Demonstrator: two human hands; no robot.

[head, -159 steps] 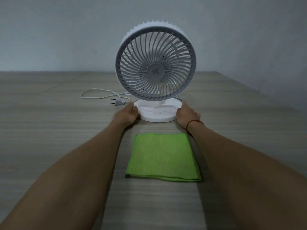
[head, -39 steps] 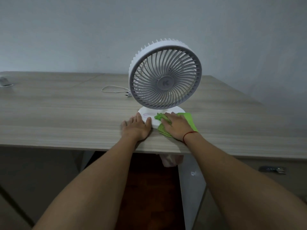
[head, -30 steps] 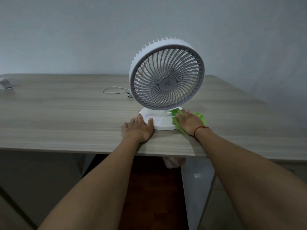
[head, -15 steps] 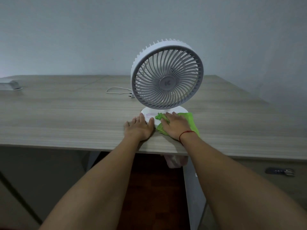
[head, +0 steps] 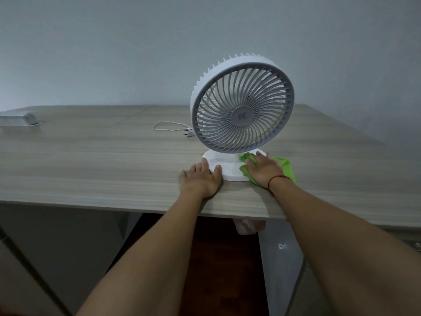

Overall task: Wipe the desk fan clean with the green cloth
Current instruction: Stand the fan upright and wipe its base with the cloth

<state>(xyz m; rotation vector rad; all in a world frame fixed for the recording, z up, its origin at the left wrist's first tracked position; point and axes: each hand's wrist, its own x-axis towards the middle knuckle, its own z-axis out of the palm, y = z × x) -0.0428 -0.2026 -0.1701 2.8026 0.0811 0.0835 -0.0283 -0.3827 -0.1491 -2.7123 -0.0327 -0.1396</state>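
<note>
A white desk fan (head: 242, 110) with a grey round grille stands upright on a round white base (head: 230, 171) near the front edge of the wooden desk (head: 91, 160). My left hand (head: 201, 179) lies flat with spread fingers against the left side of the base. My right hand (head: 262, 171) presses the crumpled green cloth (head: 286, 166) onto the right side of the base; part of the cloth spills onto the desk behind my wrist. Faint purple marks show on the base top near my left fingers.
The fan's white cord and plug (head: 175, 130) lie on the desk behind and left of the fan. A grey box-shaped object (head: 17, 119) sits at the far left. The desk's front edge runs just below my wrists, with dark floor beneath.
My right hand has slid the green cloth from the front of the base toward its right side. The left hand has stayed against the base. The fan head has turned slightly.
</note>
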